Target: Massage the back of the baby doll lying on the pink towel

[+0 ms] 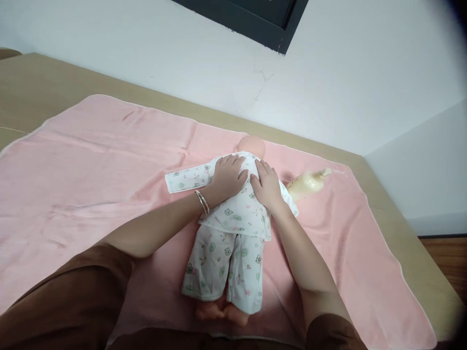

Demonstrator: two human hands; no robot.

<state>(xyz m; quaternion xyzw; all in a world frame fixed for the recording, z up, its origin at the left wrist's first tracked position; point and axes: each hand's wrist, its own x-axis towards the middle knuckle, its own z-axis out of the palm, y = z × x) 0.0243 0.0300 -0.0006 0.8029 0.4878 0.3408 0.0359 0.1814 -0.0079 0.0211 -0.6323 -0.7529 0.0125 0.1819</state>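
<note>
A baby doll (251, 145) lies on a pink blanket, its head away from me and its feet toward me. It wears a white printed top (233, 214) and matching trousers (215, 265). My left hand (229, 176) rests flat on the upper left of the top, fingers stretched out. On the upper right of the top lies my right hand (266, 184), also flat with its fingers extended. The thumbs point toward each other across the doll's back or chest; I cannot tell which side is up. One sleeve reaches out to the left.
The pink blanket (91, 184) is spread over a wooden table (54, 73). A pale yellow bottle (308, 184) lies on its side just right of the doll. Behind the table rises a white wall (146, 48) with a dark frame (262, 24).
</note>
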